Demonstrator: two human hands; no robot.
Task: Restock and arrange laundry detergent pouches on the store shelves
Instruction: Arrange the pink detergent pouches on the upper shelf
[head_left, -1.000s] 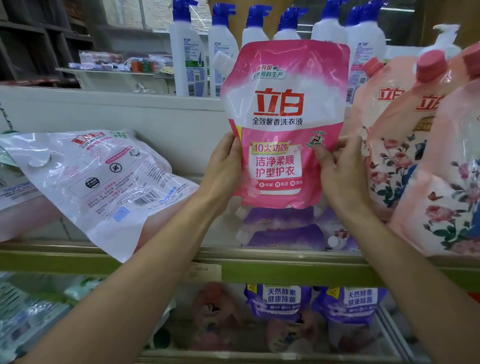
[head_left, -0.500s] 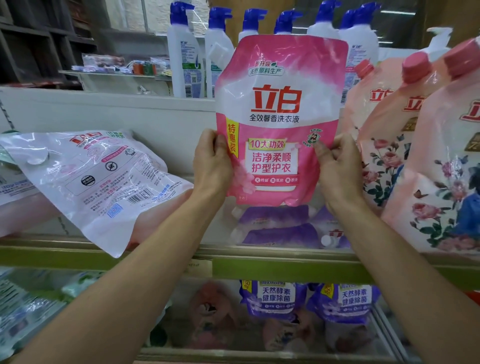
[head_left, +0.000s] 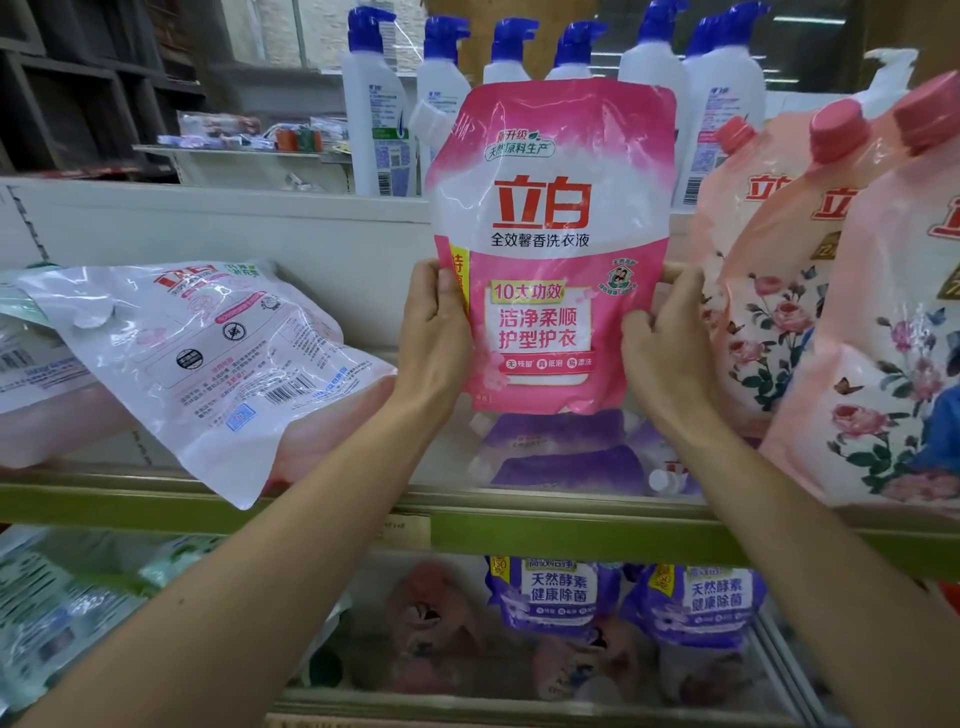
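A pink and white detergent pouch (head_left: 550, 218) stands upright in mid-air above the green-edged shelf (head_left: 519, 525), label facing me. My left hand (head_left: 434, 332) grips its lower left edge and my right hand (head_left: 662, 338) grips its lower right edge, fingers curled behind the pouch. Purple pouches (head_left: 561, 452) lie flat on the shelf just below it. A white pouch (head_left: 208, 358) lies tilted on the shelf at the left, back label up.
Peach floral pouches with red caps (head_left: 831, 291) stand packed at the right. White pump bottles with blue tops (head_left: 379, 114) line the upper shelf behind. More purple pouches (head_left: 556, 597) and pink ones fill the lower shelf. Green pouches (head_left: 47, 597) lie lower left.
The pink pouch has shifted slightly left and straightened between both hands. My left hand slid a little higher along its edge. Everything on the shelves stayed put.
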